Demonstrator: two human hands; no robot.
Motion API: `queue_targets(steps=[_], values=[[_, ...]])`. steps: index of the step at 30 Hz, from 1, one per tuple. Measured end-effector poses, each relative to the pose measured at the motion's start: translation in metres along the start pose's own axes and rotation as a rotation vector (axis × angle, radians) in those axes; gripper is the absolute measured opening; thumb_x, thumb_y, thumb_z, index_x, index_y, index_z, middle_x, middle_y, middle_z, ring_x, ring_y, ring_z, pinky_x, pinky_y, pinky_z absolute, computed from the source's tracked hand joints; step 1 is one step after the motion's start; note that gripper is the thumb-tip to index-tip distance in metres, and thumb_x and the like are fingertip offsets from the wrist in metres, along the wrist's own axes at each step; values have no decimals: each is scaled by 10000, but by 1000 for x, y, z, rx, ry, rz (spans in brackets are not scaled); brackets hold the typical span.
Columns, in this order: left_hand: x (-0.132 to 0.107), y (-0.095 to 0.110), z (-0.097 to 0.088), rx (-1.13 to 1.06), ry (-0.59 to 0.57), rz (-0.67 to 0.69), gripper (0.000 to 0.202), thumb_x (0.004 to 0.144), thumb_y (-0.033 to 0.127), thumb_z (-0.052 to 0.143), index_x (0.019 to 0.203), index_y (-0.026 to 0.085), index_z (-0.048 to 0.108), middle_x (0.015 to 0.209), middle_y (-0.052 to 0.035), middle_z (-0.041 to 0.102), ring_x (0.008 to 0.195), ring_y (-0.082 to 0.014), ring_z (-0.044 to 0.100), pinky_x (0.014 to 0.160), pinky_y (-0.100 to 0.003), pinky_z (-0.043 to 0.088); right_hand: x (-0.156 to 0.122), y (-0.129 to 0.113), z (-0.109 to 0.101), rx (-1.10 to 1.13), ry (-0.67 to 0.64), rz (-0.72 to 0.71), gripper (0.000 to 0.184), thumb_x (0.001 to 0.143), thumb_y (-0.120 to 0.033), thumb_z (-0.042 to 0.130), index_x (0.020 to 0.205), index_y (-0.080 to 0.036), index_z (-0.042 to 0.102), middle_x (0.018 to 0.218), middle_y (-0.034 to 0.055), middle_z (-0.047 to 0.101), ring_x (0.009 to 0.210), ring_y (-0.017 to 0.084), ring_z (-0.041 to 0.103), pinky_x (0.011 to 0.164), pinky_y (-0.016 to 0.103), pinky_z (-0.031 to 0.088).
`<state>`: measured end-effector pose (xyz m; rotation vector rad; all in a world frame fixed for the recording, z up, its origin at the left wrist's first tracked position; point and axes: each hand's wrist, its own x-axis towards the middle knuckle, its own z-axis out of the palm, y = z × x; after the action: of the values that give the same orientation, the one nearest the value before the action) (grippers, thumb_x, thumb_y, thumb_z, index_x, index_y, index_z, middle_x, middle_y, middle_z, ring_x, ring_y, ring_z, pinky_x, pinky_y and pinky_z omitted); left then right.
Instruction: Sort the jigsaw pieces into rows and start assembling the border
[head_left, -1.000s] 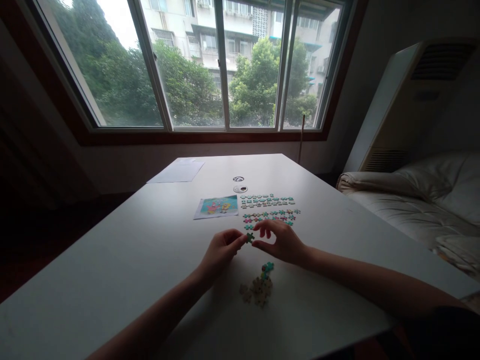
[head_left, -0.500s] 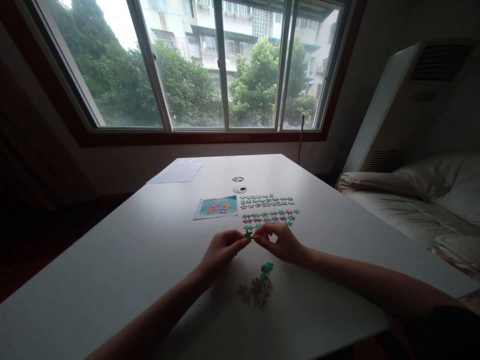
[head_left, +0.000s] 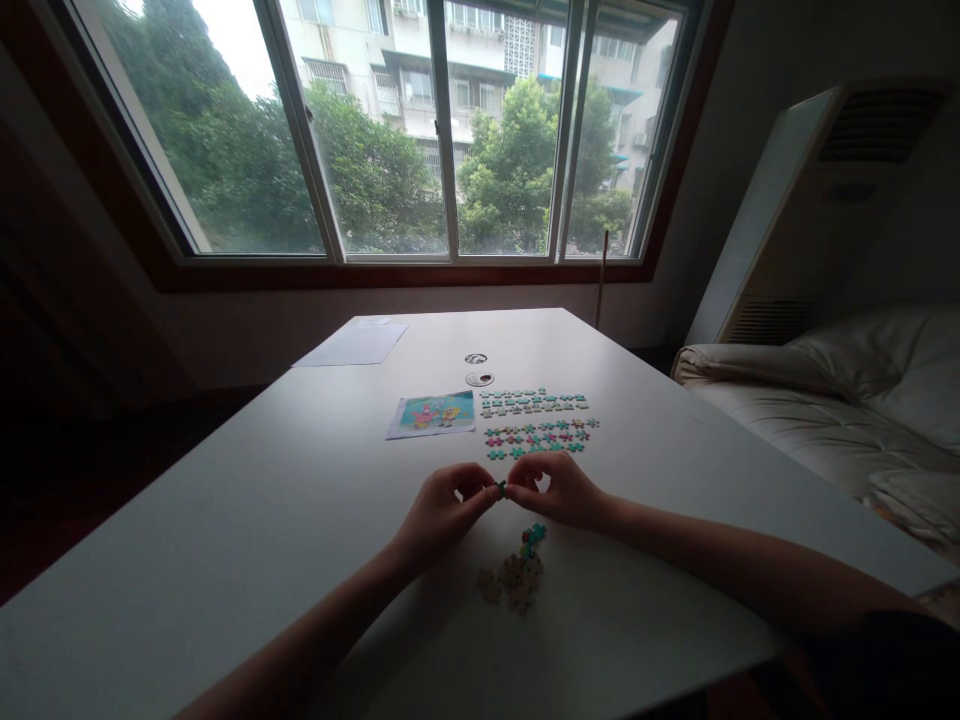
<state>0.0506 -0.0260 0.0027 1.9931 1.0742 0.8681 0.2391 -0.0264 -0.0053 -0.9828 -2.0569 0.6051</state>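
Observation:
My left hand point(head_left: 442, 510) and my right hand point(head_left: 559, 490) meet fingertip to fingertip over the white table point(head_left: 300, 480), both pinching a small green puzzle piece point(head_left: 501, 488) that is mostly hidden by the fingers. Just below the hands lies a small heap of loose puzzle pieces point(head_left: 517, 575), some face down. Beyond the hands, rows of sorted puzzle pieces point(head_left: 536, 420) are laid out flat. A printed reference picture point(head_left: 433, 412) lies to their left.
A sheet of paper point(head_left: 352, 343) lies at the table's far left corner, and two small round objects point(head_left: 478, 370) sit near the middle. A large window runs along the back wall. A pale sofa point(head_left: 832, 400) stands to the right of the table.
Both hands have drawn slightly nearer to me and closed tighter around the green piece. The right hand's fingers, spread a second ago, now pinch against the left hand's.

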Motion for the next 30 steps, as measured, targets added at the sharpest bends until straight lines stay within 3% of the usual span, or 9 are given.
queue_targets(steps=[7, 14, 21, 27, 30], values=[[-1, -1, 3, -19, -30, -2, 159, 732, 276, 555, 668, 133, 579, 586, 21, 498, 565, -108, 430, 509, -199, 322, 0, 1, -2, -20, 75, -37, 94, 774, -258, 546, 769, -176, 590, 637, -10, 596, 558, 82, 524, 538, 202, 418], [6, -4, 3, -266, -31, -112, 213, 681, 334, 591, 636, 129, 555, 551, 35, 465, 521, -99, 404, 491, -204, 316, -3, 7, -2, -173, 119, -201, 83, 773, -264, 565, 794, -185, 580, 711, -2, 606, 527, 69, 496, 552, 208, 413], [5, -6, 5, -312, -59, -120, 223, 681, 338, 609, 647, 124, 555, 555, 39, 455, 520, -90, 391, 487, -198, 301, -3, 9, -4, -355, 148, -352, 87, 807, -267, 536, 812, -204, 596, 682, -19, 620, 542, 74, 506, 618, 237, 386], [3, -5, 2, -177, -82, -60, 218, 754, 326, 553, 826, 126, 600, 590, 27, 485, 551, -106, 433, 521, -212, 345, 2, 12, -13, -362, 202, -338, 76, 802, -240, 539, 787, -193, 597, 682, -16, 627, 547, 72, 514, 611, 232, 391], [-2, -2, 1, 19, -139, 71, 176, 799, 231, 499, 899, 154, 622, 698, -7, 542, 619, -121, 478, 590, -229, 388, 9, 20, -27, -352, 293, -295, 75, 799, -230, 545, 773, -184, 598, 679, -6, 622, 530, 70, 505, 580, 220, 403]])
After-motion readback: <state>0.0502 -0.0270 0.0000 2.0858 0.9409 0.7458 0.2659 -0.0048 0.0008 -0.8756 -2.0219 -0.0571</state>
